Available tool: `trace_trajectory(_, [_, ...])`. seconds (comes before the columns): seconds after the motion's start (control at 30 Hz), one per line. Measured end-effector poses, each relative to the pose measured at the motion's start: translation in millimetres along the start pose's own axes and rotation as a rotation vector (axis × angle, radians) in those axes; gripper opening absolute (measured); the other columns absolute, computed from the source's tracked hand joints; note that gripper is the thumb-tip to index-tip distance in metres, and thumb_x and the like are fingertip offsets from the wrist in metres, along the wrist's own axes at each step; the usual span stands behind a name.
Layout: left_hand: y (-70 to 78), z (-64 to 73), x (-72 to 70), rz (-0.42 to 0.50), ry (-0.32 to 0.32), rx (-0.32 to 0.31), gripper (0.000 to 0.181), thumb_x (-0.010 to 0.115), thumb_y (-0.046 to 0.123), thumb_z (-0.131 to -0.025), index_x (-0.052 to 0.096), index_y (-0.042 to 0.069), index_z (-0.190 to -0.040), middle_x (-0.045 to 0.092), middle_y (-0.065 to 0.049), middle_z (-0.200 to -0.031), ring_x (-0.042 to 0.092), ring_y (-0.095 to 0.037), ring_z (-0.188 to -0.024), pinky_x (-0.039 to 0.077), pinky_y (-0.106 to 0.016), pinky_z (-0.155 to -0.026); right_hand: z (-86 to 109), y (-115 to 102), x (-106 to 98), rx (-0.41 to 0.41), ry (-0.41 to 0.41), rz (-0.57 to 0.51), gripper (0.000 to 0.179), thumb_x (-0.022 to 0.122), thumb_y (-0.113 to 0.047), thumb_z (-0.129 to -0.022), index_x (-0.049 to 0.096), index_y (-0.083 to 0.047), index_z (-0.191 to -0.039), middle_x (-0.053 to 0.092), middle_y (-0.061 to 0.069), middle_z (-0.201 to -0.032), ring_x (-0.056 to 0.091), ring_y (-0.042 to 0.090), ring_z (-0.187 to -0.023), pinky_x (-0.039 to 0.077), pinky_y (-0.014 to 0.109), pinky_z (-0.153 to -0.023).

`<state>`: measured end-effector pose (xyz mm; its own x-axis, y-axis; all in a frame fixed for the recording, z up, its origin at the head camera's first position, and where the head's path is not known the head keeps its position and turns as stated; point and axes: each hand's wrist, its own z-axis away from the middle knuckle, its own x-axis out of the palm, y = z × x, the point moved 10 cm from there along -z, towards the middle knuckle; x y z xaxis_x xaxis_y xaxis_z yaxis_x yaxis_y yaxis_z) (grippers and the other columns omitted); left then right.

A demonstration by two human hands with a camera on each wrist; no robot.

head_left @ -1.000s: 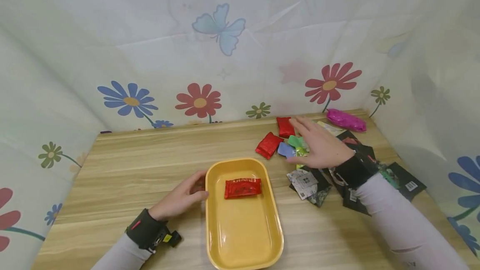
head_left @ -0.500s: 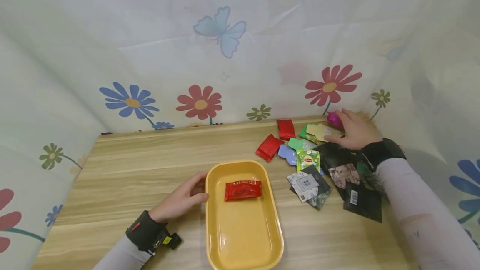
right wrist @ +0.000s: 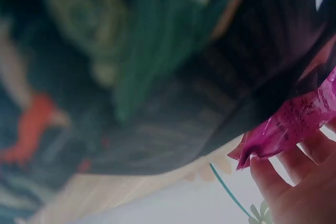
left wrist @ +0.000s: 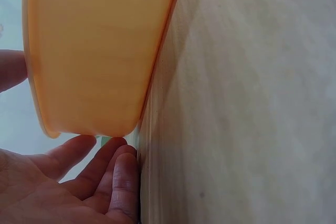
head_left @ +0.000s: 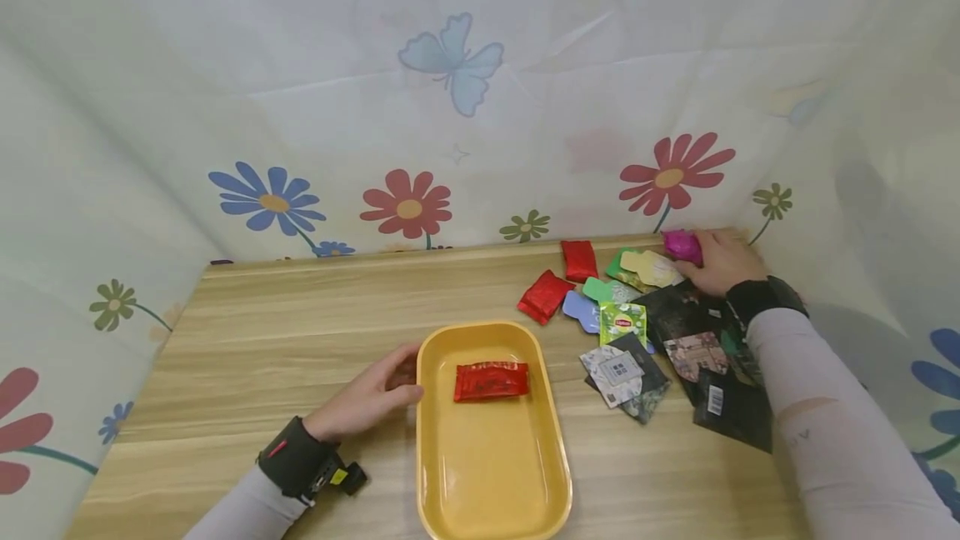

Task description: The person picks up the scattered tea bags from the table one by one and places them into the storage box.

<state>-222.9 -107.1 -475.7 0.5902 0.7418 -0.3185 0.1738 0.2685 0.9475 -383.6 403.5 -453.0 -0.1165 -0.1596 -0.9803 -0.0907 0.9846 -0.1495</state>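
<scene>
At the back right, my right hand [head_left: 723,261] grips a shiny pink foil packet [head_left: 682,247]. In the right wrist view, the fingers curl along one side of this printed pink packet [right wrist: 286,127]. My left hand [head_left: 367,397] rests beside a yellow tray [head_left: 491,473], near its far left corner. From the left wrist, the relaxed fingertips [left wrist: 115,145] meet the outside of the yellow tray [left wrist: 100,61], with the thumb at its rim. A red foil packet [head_left: 491,381] lies inside the tray, towards the far end.
Two more red packets [head_left: 545,297] lie beyond the tray. Around them are a green Lipton sachet [head_left: 622,322], a blue tag-shaped packet [head_left: 582,311] and a cream one [head_left: 651,268]. Dark sachets [head_left: 735,411] overlap under the right forearm. A flower-printed curtain [head_left: 480,148] borders the table.
My right hand has moved right and back, over the sachets, and taken hold of the pink packet. My left hand stays beside the tray.
</scene>
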Motion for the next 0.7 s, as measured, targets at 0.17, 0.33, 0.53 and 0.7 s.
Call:
trace_trajectory(0.17, [-1.5, -1.0, -0.2, 0.018, -0.007, -0.012, 0.058, 0.056, 0.014, -0.097, 0.037, 0.007, -0.15, 0.05, -0.012, -0.144, 0.055, -0.026, -0.125, 0.046, -0.034, -0.102, 0.6, 2, 1, -0.002, 0.012, 0.023, 0.068, 0.062, -0.032, -0.089, 0.043, 0.008, -0.141, 0.051, 0.036, -0.127, 0.048, 0.054, -0.114, 0.039, 0.067, -0.097])
trace_trajectory(0.33, [-2.1, -1.7, 0.8, 0.019, -0.014, -0.012, 0.057, 0.057, 0.015, -0.097, 0.038, 0.008, -0.15, 0.05, -0.012, -0.144, 0.055, -0.026, -0.125, 0.046, -0.034, -0.102, 3.6, 2, -2, 0.003, 0.031, -0.005, 0.064, 0.067, -0.024, -0.087, 0.046, 0.01, -0.137, 0.051, 0.036, -0.123, 0.046, 0.052, -0.114, 0.038, 0.066, -0.099])
trace_trajectory(0.53, [-2.5, -0.5, 0.1, 0.005, -0.012, -0.025, 0.058, 0.057, 0.016, -0.097, 0.037, 0.008, -0.15, 0.05, -0.011, -0.144, 0.055, -0.025, -0.125, 0.045, -0.034, -0.103, 5.3, -5, -13, 0.028, 0.056, -0.029, 0.066, 0.071, -0.023, -0.086, 0.045, 0.007, -0.138, 0.05, 0.032, -0.117, 0.049, 0.049, -0.106, 0.042, 0.066, -0.093])
trace_trajectory(0.7, [-0.8, 0.2, -1.7, -0.007, -0.003, -0.035, 0.058, 0.057, 0.017, -0.097, 0.037, 0.01, -0.151, 0.05, -0.009, -0.145, 0.055, -0.024, -0.125, 0.045, -0.034, -0.103, 8.8, -30, -35, -0.01, 0.108, -0.055, 0.069, 0.073, -0.027, -0.085, 0.045, 0.002, -0.14, 0.05, 0.026, -0.118, 0.051, 0.045, -0.103, 0.044, 0.066, -0.09])
